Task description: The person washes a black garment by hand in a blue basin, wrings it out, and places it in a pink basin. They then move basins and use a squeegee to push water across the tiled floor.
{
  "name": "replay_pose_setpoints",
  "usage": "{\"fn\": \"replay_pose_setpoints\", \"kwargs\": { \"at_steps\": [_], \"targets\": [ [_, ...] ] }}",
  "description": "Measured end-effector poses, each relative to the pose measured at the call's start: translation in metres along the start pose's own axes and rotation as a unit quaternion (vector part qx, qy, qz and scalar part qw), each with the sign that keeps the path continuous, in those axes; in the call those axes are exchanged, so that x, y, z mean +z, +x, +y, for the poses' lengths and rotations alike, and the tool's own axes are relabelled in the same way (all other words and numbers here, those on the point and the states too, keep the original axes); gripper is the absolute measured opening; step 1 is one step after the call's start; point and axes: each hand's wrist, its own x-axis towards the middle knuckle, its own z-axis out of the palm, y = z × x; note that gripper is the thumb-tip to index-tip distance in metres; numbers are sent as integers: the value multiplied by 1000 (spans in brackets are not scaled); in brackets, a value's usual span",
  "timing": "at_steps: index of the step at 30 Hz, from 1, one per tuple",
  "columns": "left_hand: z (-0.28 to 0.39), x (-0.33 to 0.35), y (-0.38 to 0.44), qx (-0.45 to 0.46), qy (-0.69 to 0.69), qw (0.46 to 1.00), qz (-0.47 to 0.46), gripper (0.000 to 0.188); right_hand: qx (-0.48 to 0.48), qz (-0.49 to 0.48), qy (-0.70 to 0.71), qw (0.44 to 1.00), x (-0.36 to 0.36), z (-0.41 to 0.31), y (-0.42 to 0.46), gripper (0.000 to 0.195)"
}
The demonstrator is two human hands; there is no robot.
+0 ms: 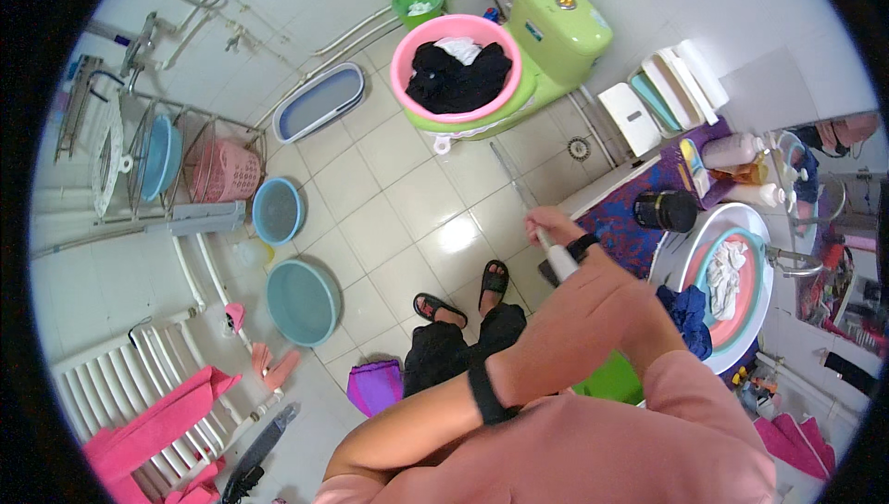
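Observation:
My right hand (549, 226), with a black band at the wrist, is closed around a long pale pole (561, 261). The pole slants down over the tiled floor, and its far part is thin and blurred near the pink basin (517, 63) of dark and white cloth. My left hand (562, 337), also with a black wristband, is large and close to the camera. The pole's near end disappears beneath my hand and forearm; my left fingers are hidden. A dark flat thing (549, 273) lies beside the pole. My feet wear black sandals (494, 278).
The basin rests on a green toilet (562, 38). Round tubs (303, 302) and a folding tub (319, 102) stand at left, near a wire rack (191, 149) and a radiator (149, 386). At right, a counter holds bottles, a black jar (665, 211) and a sink (762, 226) with basins and cloths.

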Motion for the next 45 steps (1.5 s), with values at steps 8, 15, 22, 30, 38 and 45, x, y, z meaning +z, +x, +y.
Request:
{"fn": "replay_pose_setpoints", "kwargs": {
  "at_steps": [8,15,22,30,38,45],
  "targets": [
    [28,20,-39,-106,-28,987,-115,50,79,-72,82,991,92,67,-25,12],
    [-9,74,-6,-96,-10,993,-61,41,277,-215,245,904,15,82,44,20],
    [-7,93,41,-24,-81,995,-49,41,113,-92,322,936,-51,1,8,27],
    [14,27,34,10,-51,998,-38,44,106,39,253,961,8,2,-7,29],
    [-12,4,-5,-144,-26,969,-198,43,259,-189,456,830,133,90,83,28],
    [-98,11,-11,-153,65,982,-88,23,264,-220,553,759,151,98,197,26]
  ]
}}
